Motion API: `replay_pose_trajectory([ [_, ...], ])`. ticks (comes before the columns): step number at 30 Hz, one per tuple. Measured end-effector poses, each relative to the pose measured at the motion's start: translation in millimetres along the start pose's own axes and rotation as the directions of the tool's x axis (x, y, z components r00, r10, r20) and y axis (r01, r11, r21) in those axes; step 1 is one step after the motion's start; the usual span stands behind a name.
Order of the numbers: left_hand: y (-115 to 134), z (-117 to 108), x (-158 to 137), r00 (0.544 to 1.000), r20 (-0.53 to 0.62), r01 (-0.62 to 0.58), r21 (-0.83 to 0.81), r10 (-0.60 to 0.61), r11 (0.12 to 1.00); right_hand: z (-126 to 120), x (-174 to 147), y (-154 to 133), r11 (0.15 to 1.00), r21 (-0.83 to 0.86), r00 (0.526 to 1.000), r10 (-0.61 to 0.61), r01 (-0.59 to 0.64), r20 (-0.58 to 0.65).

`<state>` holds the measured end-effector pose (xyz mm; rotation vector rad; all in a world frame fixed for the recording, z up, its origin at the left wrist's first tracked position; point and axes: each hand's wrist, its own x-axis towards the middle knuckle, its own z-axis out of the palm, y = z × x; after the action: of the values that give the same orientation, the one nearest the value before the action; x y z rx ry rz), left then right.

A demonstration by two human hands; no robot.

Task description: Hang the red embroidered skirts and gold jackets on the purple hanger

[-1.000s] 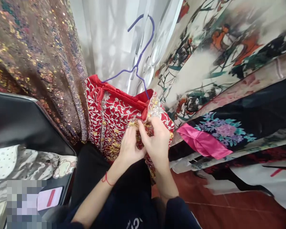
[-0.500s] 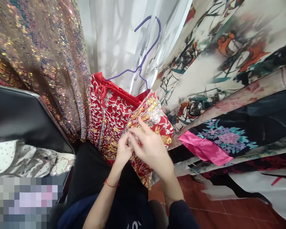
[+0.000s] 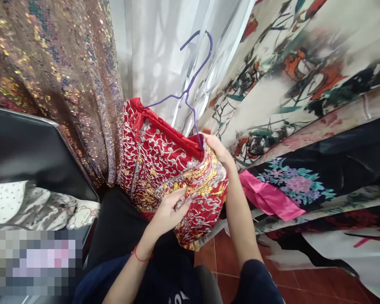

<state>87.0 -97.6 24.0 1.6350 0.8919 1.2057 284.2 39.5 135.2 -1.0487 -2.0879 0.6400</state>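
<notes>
A red garment with silver and gold embroidery hangs over my lap on a purple wire hanger, whose hook points up. At its lower front, my left hand pinches the embroidered fabric between thumb and fingers. My right hand grips the garment's upper right edge, close to the end of the hanger; some of its fingers are hidden by the cloth. A red cord circles my left wrist. A small red tie hangs from the garment's left upper edge.
A sequined curtain-like cloth hangs at left, above a black chair back and dotted white fabric. Sheer white cloth hangs behind the hanger. Printed garments and a pink satin piece crowd the right. Red tiles cover the floor.
My right hand has moved from beside my left hand up to the garment's upper right edge and taken hold there. My left hand stays at the front; the garment's right side has turned slightly.
</notes>
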Motion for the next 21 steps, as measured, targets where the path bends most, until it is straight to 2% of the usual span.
replay_pose_trajectory([
  [2,-0.2,-1.9,0.4,1.0,0.017,-0.012,-0.007,0.012,1.0,14.5,-12.1,17.3,0.993,0.049,0.985,0.111,-0.106,-0.13],
  [4,-1.0,-6.7,1.0,0.998,0.057,0.013,-0.019,-0.012,1.0,27.0,-26.0,30.3,0.984,0.077,0.95,0.178,-0.163,-0.257],
  [7,-1.8,-16.4,1.0,0.996,0.076,0.039,-0.004,-0.038,0.999,34.8,-42.4,39.1,0.985,0.122,0.93,0.155,-0.12,-0.334],
  [10,-2.8,-25.6,0.7,0.997,0.061,0.044,0.009,-0.045,0.999,30.5,-49.8,34.7,0.987,0.14,0.918,0.129,-0.081,-0.376],
  [13,-4.5,-33.8,2.1,0.997,0.023,0.075,0.002,-0.075,0.997,21.2,-57.2,16.4,0.99,0.138,0.867,0.105,-0.043,-0.487],
  [17,-8.6,-44.4,6.0,0.994,-0.098,0.05,0.006,-0.05,0.999,12.7,-90.3,-26.7,0.991,0.052,0.753,-0.059,0.122,-0.655],
  [19,-12.3,-49.2,7.5,0.99,-0.144,0.013,0.027,-0.009,1.0,16.4,-117.3,-50.2,0.984,-0.054,0.743,-0.165,0.171,-0.648],
  [21,-17.4,-53.6,8.0,0.983,-0.179,-0.038,0.048,0.046,0.998,29.4,-144.9,-70.8,0.978,-0.126,0.77,-0.21,0.168,-0.602],
])
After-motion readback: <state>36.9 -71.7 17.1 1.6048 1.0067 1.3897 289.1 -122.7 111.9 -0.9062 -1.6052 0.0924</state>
